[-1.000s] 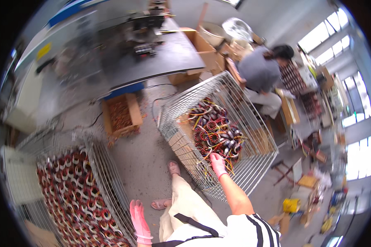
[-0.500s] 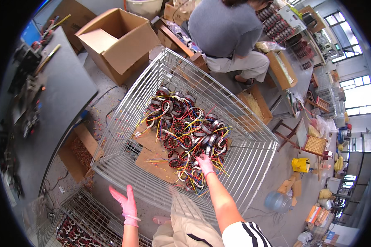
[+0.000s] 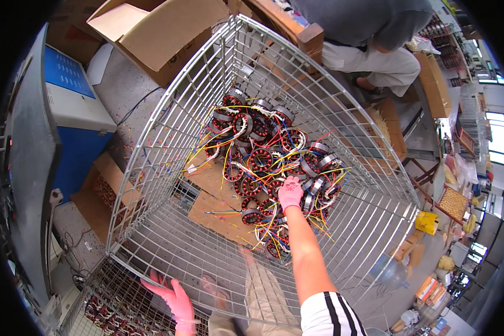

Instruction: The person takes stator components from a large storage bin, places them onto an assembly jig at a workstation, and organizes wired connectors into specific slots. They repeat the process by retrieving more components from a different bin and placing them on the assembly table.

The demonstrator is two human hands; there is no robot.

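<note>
A large wire basket (image 3: 168, 101) stands before me with a tangled heap of motor stators (image 3: 261, 159) in it. They are ring-shaped, with dark red windings, silver rims and yellow, blue, red and white leads. My right hand (image 3: 290, 193), in a pink glove, reaches into the heap with its fingers bent down among the stators. Its fingertips are hidden, so what they grip cannot be made out. At the basket's near left rim is my left hand (image 3: 175, 299), also pink-gloved, thumb and fingers apart and nothing in it. Whether it touches the wire is unclear.
Cardboard (image 3: 215, 215) lines part of the basket floor. A second wire basket (image 3: 103, 302) with more stators stands at lower left, below a dark table (image 3: 31, 162). Beyond are an open carton (image 3: 168, 39) and a seated person (image 3: 369, 33). A water jug (image 3: 389, 271) lies right.
The view has moved closer over the basket. My right hand has shifted farther into the heap. My left hand has come down to the near rim, fingers still apart.
</note>
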